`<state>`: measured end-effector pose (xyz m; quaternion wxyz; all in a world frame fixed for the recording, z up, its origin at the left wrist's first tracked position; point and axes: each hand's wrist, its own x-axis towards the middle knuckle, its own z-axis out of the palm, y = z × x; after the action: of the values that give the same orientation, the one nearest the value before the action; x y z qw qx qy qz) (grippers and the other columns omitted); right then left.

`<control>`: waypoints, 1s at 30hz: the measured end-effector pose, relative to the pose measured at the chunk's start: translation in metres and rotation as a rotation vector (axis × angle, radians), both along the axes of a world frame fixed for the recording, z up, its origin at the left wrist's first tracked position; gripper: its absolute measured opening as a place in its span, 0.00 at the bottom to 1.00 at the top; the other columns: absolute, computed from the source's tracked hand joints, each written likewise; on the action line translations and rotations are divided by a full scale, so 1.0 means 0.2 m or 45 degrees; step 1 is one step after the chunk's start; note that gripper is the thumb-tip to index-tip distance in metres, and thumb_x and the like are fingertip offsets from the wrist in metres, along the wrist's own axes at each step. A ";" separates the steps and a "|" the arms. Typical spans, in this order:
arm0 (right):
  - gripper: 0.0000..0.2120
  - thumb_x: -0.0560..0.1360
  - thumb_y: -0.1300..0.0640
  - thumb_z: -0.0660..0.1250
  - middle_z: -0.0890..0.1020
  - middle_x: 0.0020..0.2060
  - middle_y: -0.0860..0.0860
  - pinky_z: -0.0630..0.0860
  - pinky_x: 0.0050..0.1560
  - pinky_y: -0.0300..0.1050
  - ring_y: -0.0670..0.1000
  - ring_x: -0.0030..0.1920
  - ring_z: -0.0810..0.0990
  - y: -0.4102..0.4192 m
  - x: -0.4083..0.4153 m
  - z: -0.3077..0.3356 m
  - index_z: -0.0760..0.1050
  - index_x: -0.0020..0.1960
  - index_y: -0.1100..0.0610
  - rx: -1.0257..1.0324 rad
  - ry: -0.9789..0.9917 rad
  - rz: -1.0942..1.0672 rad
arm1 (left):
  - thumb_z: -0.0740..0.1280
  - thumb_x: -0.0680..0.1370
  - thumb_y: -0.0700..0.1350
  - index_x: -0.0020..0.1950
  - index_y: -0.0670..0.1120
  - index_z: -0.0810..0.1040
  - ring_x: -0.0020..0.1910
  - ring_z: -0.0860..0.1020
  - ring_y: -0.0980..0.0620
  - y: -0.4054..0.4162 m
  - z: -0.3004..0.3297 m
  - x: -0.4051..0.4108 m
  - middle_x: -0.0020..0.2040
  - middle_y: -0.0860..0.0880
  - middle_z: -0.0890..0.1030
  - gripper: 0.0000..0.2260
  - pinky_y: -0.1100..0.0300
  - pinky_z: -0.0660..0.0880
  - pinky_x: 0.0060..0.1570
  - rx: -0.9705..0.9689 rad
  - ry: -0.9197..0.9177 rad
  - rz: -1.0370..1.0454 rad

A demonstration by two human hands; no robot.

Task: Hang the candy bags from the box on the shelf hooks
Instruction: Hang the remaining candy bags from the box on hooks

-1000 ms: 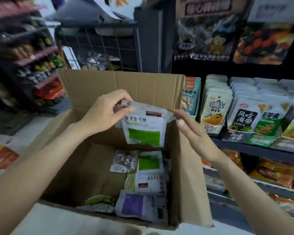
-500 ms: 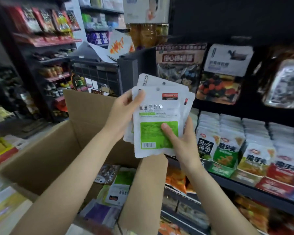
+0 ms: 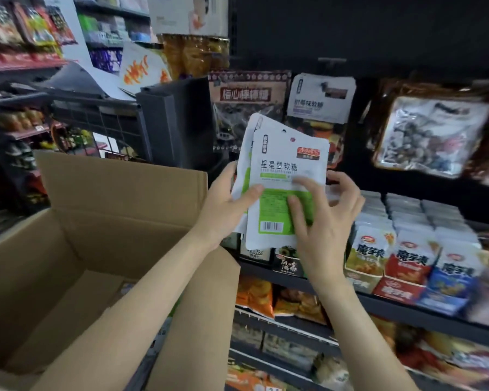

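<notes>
A small stack of white candy bags (image 3: 280, 170) with green labels is held up in front of the dark shelf wall. My left hand (image 3: 226, 210) grips the stack's left edge, thumb on the front. My right hand (image 3: 322, 218) holds the front bag from the right, thumb and forefinger on its green label. The open cardboard box (image 3: 102, 207) stands below and to the left; my arms hide its inside. Other bags (image 3: 319, 97) hang on the wall behind the stack, and their hooks are too dark to make out.
A shelf (image 3: 407, 309) at the right carries rows of snack packs. More snack shelves run below it. A dark bin and wire rack (image 3: 164, 122) stand behind the box. Shelves of goods (image 3: 20, 52) line the far left.
Both hands lifted the stack out of the box and up and to the right, toward the hanging bags. My right hand shifted from the stack's lower right onto the front bag.
</notes>
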<state>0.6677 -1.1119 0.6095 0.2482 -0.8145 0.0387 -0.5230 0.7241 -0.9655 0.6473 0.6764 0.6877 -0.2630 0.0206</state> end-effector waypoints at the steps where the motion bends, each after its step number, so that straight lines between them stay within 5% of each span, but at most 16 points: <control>1: 0.13 0.79 0.52 0.64 0.71 0.62 0.59 0.68 0.57 0.47 0.55 0.58 0.68 0.00 0.00 0.00 0.77 0.62 0.54 -0.136 0.013 -0.040 | 0.68 0.77 0.40 0.59 0.52 0.72 0.55 0.80 0.52 -0.02 -0.01 0.00 0.57 0.51 0.82 0.14 0.48 0.78 0.57 0.009 -0.025 0.063; 4: 0.31 0.75 0.35 0.59 0.71 0.66 0.58 0.72 0.61 0.56 0.59 0.64 0.70 0.05 -0.01 0.02 0.73 0.68 0.56 -0.195 0.266 0.024 | 0.70 0.76 0.40 0.61 0.51 0.72 0.53 0.82 0.52 -0.06 -0.01 0.01 0.55 0.50 0.82 0.16 0.48 0.80 0.52 -0.057 -0.061 0.152; 6: 0.45 0.69 0.28 0.58 0.64 0.73 0.60 0.65 0.69 0.59 0.62 0.73 0.63 0.09 -0.02 0.03 0.64 0.74 0.58 -0.281 0.455 0.053 | 0.70 0.76 0.41 0.59 0.53 0.73 0.50 0.82 0.53 -0.07 -0.01 0.01 0.52 0.52 0.83 0.14 0.50 0.81 0.49 -0.127 -0.068 0.179; 10: 0.43 0.74 0.48 0.69 0.51 0.78 0.57 0.55 0.76 0.59 0.56 0.79 0.47 0.05 -0.04 0.05 0.48 0.79 0.56 -0.301 0.558 0.342 | 0.66 0.77 0.49 0.61 0.51 0.72 0.50 0.83 0.53 -0.07 -0.01 -0.01 0.54 0.52 0.83 0.13 0.55 0.80 0.47 -0.244 -0.089 0.135; 12: 0.40 0.77 0.53 0.67 0.47 0.79 0.49 0.50 0.77 0.47 0.47 0.78 0.43 0.00 -0.07 0.08 0.44 0.79 0.51 -0.253 0.699 0.565 | 0.65 0.76 0.50 0.63 0.50 0.71 0.51 0.82 0.54 -0.07 -0.02 -0.01 0.55 0.53 0.82 0.16 0.57 0.80 0.47 -0.246 -0.132 0.152; 14: 0.35 0.80 0.54 0.64 0.52 0.79 0.45 0.52 0.74 0.34 0.40 0.77 0.49 -0.05 -0.10 0.11 0.46 0.79 0.47 -0.194 0.773 0.744 | 0.65 0.79 0.46 0.63 0.49 0.70 0.50 0.82 0.57 -0.06 -0.03 0.01 0.53 0.55 0.82 0.14 0.61 0.80 0.45 -0.218 -0.152 0.195; 15: 0.32 0.80 0.55 0.63 0.62 0.76 0.46 0.59 0.69 0.29 0.38 0.73 0.60 -0.07 -0.10 0.13 0.51 0.78 0.46 -0.176 0.741 0.767 | 0.65 0.79 0.43 0.63 0.48 0.70 0.48 0.82 0.58 -0.06 -0.03 0.03 0.52 0.56 0.81 0.13 0.63 0.79 0.43 -0.194 -0.160 0.221; 17: 0.22 0.81 0.58 0.62 0.81 0.54 0.47 0.75 0.48 0.32 0.39 0.50 0.79 -0.11 -0.09 0.15 0.64 0.73 0.48 -0.085 0.505 0.664 | 0.64 0.80 0.41 0.62 0.47 0.71 0.46 0.81 0.63 -0.06 -0.04 0.09 0.51 0.57 0.80 0.11 0.68 0.77 0.43 -0.122 -0.165 0.309; 18: 0.16 0.80 0.58 0.63 0.83 0.44 0.45 0.78 0.42 0.40 0.44 0.42 0.81 -0.13 -0.08 0.15 0.71 0.67 0.50 0.048 0.349 0.576 | 0.64 0.81 0.41 0.63 0.45 0.71 0.46 0.80 0.64 -0.05 -0.05 0.12 0.52 0.56 0.80 0.11 0.69 0.76 0.43 -0.098 -0.156 0.352; 20: 0.05 0.79 0.58 0.65 0.83 0.40 0.42 0.80 0.44 0.45 0.45 0.42 0.82 -0.17 -0.06 0.17 0.76 0.54 0.52 0.443 0.087 0.541 | 0.63 0.81 0.40 0.65 0.42 0.71 0.47 0.79 0.64 -0.04 -0.07 0.17 0.54 0.53 0.80 0.12 0.69 0.75 0.45 -0.137 -0.072 0.380; 22: 0.04 0.77 0.58 0.68 0.84 0.42 0.42 0.79 0.49 0.44 0.46 0.46 0.82 -0.19 -0.04 0.20 0.77 0.51 0.51 0.773 -0.109 0.637 | 0.62 0.81 0.40 0.66 0.43 0.71 0.51 0.80 0.57 -0.05 -0.10 0.17 0.53 0.53 0.80 0.13 0.63 0.77 0.48 -0.249 0.055 0.364; 25: 0.15 0.74 0.58 0.71 0.81 0.53 0.51 0.78 0.56 0.50 0.51 0.54 0.81 -0.17 0.02 0.23 0.73 0.58 0.48 0.975 -0.274 0.711 | 0.62 0.81 0.39 0.69 0.53 0.66 0.58 0.79 0.50 -0.12 -0.12 0.09 0.58 0.54 0.80 0.18 0.53 0.79 0.53 -0.482 0.192 0.285; 27: 0.20 0.73 0.59 0.71 0.76 0.62 0.53 0.76 0.61 0.53 0.53 0.61 0.78 -0.16 0.06 0.25 0.71 0.63 0.48 1.025 -0.371 0.697 | 0.62 0.81 0.39 0.69 0.62 0.62 0.63 0.76 0.52 -0.19 -0.09 0.02 0.64 0.55 0.77 0.22 0.51 0.76 0.58 -0.521 0.090 0.243; 30: 0.22 0.73 0.58 0.72 0.74 0.66 0.53 0.70 0.67 0.62 0.55 0.67 0.73 -0.18 0.09 0.24 0.71 0.65 0.50 0.994 -0.446 0.581 | 0.60 0.82 0.42 0.67 0.53 0.69 0.66 0.70 0.62 -0.27 0.00 0.01 0.64 0.62 0.73 0.14 0.60 0.67 0.68 -0.312 -0.286 0.330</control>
<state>0.6864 -1.1489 0.6583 0.6464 -0.5479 0.0101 -0.5309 0.7257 -1.0195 0.6480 0.7133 0.6216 -0.2417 0.2156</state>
